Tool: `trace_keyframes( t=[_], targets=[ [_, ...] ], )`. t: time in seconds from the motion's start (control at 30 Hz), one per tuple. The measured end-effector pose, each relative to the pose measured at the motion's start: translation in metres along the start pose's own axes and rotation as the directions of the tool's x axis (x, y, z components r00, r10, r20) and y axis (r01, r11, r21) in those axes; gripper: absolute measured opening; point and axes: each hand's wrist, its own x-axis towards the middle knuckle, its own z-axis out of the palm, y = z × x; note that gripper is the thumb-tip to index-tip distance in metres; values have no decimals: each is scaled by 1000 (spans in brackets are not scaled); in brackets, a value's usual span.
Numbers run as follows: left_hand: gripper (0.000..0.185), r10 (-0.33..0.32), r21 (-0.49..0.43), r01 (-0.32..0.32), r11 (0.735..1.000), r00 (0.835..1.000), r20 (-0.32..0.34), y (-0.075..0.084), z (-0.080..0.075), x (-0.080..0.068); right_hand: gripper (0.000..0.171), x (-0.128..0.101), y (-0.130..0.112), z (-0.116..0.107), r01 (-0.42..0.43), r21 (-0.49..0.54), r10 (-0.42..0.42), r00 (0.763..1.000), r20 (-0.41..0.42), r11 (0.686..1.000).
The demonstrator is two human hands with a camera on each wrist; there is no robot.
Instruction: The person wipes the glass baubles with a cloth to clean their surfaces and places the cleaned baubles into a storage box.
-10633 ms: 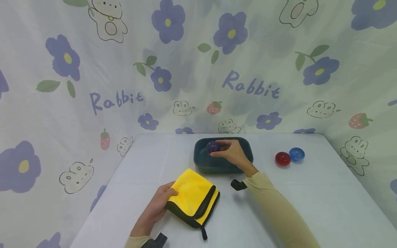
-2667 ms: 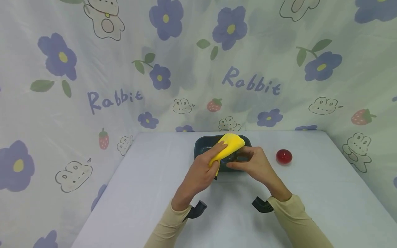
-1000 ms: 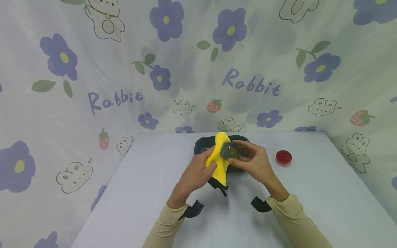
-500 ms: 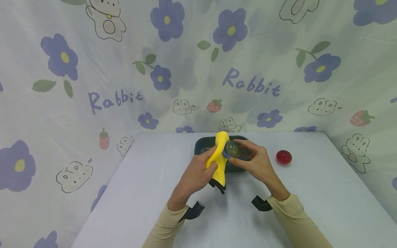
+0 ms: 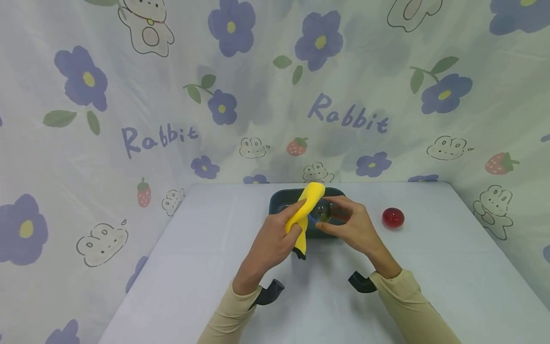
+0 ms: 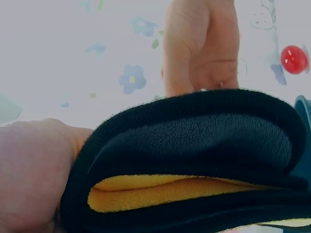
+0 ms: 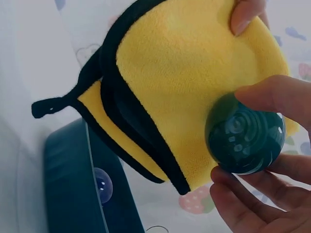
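In the head view my left hand [image 5: 277,236] grips a folded yellow cloth [image 5: 311,193] with dark edging and a small loop. My right hand [image 5: 356,227] pinches a clear bluish glass ball [image 5: 321,211] between thumb and fingers. The right wrist view has the ball [image 7: 245,133] against the cloth's yellow face [image 7: 180,63]. Both hands are above a dark teal box [image 5: 326,234]. A purplish ball [image 7: 103,186] lies inside that box. In the left wrist view the cloth's dark border [image 6: 204,141] hides the ball and the right hand's fingertips.
A red glass ball [image 5: 393,218] lies on the white table [image 5: 429,267], right of the box. Behind the table hangs a curtain [image 5: 266,95] printed with flowers and rabbits. Dark wrist-camera mounts [image 5: 269,292] jut from both sleeves.
Earlier the right hand held the purple ball over the box, with the blue ball beside the red one. Now it holds the blue ball. In the last second the cloth tilted rightward over the ball.
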Motion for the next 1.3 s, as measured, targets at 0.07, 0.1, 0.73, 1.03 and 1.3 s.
trace_keyframes(
  t=[0.07,0.1,0.73,1.03,1.3],
  targets=[
    [53,16,7,-16,1000,1000,-9,0,1,1,59,0,-2,0,0,-10,0,1000,9,1000],
    [53,24,10,-24,1000,1000,-13,0,1,1,60,-1,-3,0,3,-15,-3,1000,15,1000],
    [52,63,63,-64,996,998,20,-7,2,6,59,-8,-10,8,89,36,-92,990,108,995],
    [54,58,9,-58,998,996,64,-13,0,8,59,-9,-12,4,110,49,-114,987,111,993],
    [54,22,-48,-18,999,995,98,-15,-2,9,55,-8,-11,2,90,110,-102,989,103,990]
  ],
)
